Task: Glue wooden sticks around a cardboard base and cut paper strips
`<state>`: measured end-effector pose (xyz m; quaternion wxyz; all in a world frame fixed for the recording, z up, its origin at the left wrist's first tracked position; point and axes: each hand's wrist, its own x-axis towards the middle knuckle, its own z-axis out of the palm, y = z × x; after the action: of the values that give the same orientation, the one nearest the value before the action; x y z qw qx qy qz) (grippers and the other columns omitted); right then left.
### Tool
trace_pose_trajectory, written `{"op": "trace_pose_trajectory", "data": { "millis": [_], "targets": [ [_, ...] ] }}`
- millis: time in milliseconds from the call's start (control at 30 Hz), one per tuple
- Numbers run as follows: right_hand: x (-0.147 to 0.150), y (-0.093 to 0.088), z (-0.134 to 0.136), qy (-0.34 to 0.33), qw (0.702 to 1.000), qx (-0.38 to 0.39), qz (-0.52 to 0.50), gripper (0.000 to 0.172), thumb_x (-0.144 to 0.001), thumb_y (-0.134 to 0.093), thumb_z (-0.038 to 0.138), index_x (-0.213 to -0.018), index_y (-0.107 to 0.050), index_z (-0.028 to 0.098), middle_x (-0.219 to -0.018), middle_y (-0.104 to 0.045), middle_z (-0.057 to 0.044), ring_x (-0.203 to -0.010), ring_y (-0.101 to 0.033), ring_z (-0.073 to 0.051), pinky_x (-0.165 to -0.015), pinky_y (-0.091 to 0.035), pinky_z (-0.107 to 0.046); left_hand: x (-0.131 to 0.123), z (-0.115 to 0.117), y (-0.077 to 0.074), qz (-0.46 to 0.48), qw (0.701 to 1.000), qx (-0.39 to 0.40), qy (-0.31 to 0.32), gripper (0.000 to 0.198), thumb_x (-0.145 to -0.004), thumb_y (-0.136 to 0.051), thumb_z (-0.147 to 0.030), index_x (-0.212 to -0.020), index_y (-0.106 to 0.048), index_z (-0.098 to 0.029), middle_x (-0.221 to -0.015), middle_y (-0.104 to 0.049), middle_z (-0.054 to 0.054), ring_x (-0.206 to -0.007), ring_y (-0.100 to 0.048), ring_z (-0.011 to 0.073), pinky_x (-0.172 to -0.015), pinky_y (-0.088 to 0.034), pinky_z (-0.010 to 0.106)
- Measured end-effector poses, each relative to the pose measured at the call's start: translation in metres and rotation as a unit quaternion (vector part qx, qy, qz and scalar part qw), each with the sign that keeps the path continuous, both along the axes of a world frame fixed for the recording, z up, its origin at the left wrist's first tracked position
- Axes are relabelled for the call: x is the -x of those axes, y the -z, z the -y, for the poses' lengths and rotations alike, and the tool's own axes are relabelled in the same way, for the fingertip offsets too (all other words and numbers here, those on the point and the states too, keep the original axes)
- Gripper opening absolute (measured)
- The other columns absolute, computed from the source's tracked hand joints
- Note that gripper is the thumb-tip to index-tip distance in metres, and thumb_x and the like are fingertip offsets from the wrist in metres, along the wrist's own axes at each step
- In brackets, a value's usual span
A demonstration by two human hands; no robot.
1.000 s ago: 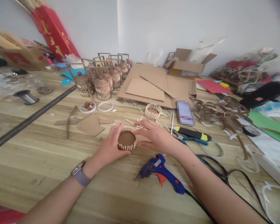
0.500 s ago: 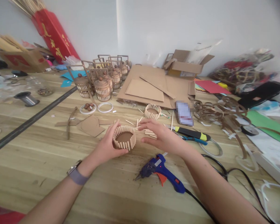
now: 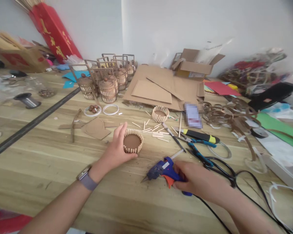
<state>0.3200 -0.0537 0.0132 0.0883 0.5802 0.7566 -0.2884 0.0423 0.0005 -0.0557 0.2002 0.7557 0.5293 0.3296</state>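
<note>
My left hand (image 3: 117,148) curves round the left side of a small round stick basket (image 3: 133,150), thumb at its near side and fingers at its far side. Short pale sticks stand upright round its brown cardboard base. My right hand (image 3: 195,178) is wrapped round the handle of a blue hot glue gun (image 3: 158,169) with an orange trigger. The gun's nozzle points left, close to the tabletop, and a glue stick pokes out of its back. A second stick basket (image 3: 160,114) stands farther back, beyond loose short sticks (image 3: 158,134).
A utility knife (image 3: 200,135), blue-handled pliers (image 3: 200,152) and black scissors (image 3: 219,169) lie right of the sticks. Cardboard sheets (image 3: 152,91) and finished lidded baskets (image 3: 107,89) stand behind. The gun's black cord (image 3: 211,211) runs to the lower right.
My right hand has moved from above the loose sticks down and right onto the glue gun's handle. My left hand and its basket have shifted slightly; the sticks and pliers are uncovered.
</note>
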Motion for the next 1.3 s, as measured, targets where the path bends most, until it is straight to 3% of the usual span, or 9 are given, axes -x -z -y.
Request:
{"op": "trace_pose_trajectory", "data": {
  "millis": [167,300,367,467,567,733,900,1033,1300],
  "targets": [
    [-0.007,0.012,0.000,0.060,0.981,-0.062,-0.171,0.013,-0.071,-0.060,0.023,-0.069,-0.047,0.022,-0.060,-0.047,0.005,-0.054,-0.043,-0.012,-0.050,-0.031,-0.024,-0.002,0.000,0.002,-0.017,1.000,-0.013,0.013,0.118,-0.064,-0.082,-0.025,-0.152,-0.004,-0.027,-0.154,-0.024,0.018,-0.146,-0.021,0.0389,-0.115,-0.024,0.059],
    [-0.010,0.018,0.003,0.190,0.889,-0.167,-0.383,0.023,-0.073,-0.067,0.039,-0.083,-0.054,0.023,-0.074,-0.059,0.000,-0.066,-0.053,-0.016,-0.059,-0.043,-0.026,-0.001,-0.001,0.001,-0.013,1.000,-0.007,0.015,0.117,-0.065,-0.082,-0.028,-0.152,-0.004,-0.027,-0.154,-0.024,0.019,-0.145,-0.021,0.0399,-0.114,-0.026,0.060],
    [-0.007,0.023,0.005,0.225,0.857,-0.127,-0.447,0.030,-0.072,-0.072,0.046,-0.085,-0.058,0.022,-0.075,-0.061,-0.002,-0.068,-0.055,-0.017,-0.060,-0.045,-0.028,0.000,-0.002,0.001,-0.009,1.000,-0.005,0.019,0.118,-0.064,-0.082,-0.029,-0.152,-0.004,-0.027,-0.154,-0.025,0.018,-0.145,-0.021,0.0398,-0.114,-0.026,0.060],
    [0.005,0.030,0.001,0.214,0.848,0.012,-0.485,0.036,-0.070,-0.073,0.052,-0.072,-0.060,0.019,-0.063,-0.057,0.000,-0.057,-0.051,-0.014,-0.053,-0.043,-0.026,0.001,-0.003,0.002,-0.013,1.000,-0.001,0.027,0.119,-0.063,-0.083,-0.029,-0.152,-0.005,-0.026,-0.153,-0.025,0.019,-0.146,-0.020,0.0398,-0.114,-0.025,0.060],
    [0.020,0.032,-0.007,0.167,0.856,0.069,-0.484,0.034,-0.070,-0.073,0.050,-0.073,-0.063,0.018,-0.065,-0.061,-0.002,-0.057,-0.053,-0.014,-0.055,-0.046,-0.026,0.003,-0.005,0.004,-0.026,0.999,-0.003,0.040,0.119,-0.063,-0.084,-0.031,-0.152,-0.006,-0.024,-0.154,-0.023,0.021,-0.146,-0.020,0.0399,-0.115,-0.026,0.060],
    [0.026,0.038,-0.014,0.178,0.889,-0.072,-0.416,0.029,-0.070,-0.070,0.047,-0.073,-0.065,0.019,-0.067,-0.066,-0.002,-0.061,-0.059,-0.017,-0.059,-0.051,-0.029,0.005,-0.005,0.005,-0.033,0.998,-0.016,0.047,0.120,-0.064,-0.083,-0.027,-0.152,-0.002,-0.027,-0.154,-0.022,0.019,-0.145,-0.023,0.0386,-0.114,-0.028,0.058],
    [0.021,0.044,-0.012,0.156,0.915,-0.086,-0.363,0.028,-0.074,-0.064,0.046,-0.080,-0.069,0.018,-0.070,-0.070,-0.003,-0.063,-0.064,-0.020,-0.058,-0.053,-0.029,0.004,-0.004,0.003,-0.027,0.999,-0.010,0.044,0.122,-0.063,-0.084,-0.026,-0.153,-0.003,-0.028,-0.153,-0.023,0.018,-0.145,-0.024,0.0390,-0.115,-0.028,0.058],
    [0.025,0.050,-0.011,0.106,0.930,-0.142,-0.323,0.030,-0.080,-0.056,0.043,-0.088,-0.071,0.019,-0.082,-0.075,-0.006,-0.075,-0.068,-0.024,-0.069,-0.056,-0.033,0.003,-0.005,0.002,-0.026,0.999,-0.002,0.042,0.121,-0.062,-0.084,-0.026,-0.153,-0.005,-0.027,-0.153,-0.023,0.018,-0.145,-0.024,0.0394,-0.115,-0.028,0.058],
    [0.029,0.062,-0.007,0.074,0.937,-0.227,-0.254,0.030,-0.081,-0.053,0.045,-0.079,-0.071,0.021,-0.084,-0.073,-0.009,-0.080,-0.068,-0.027,-0.074,-0.054,-0.036,0.003,-0.005,-0.001,-0.017,0.999,0.003,0.045,0.119,-0.061,-0.084,-0.024,-0.153,-0.009,-0.025,-0.153,-0.024,0.018,-0.144,-0.025,0.0388,-0.114,-0.031,0.056]
  ]
}}
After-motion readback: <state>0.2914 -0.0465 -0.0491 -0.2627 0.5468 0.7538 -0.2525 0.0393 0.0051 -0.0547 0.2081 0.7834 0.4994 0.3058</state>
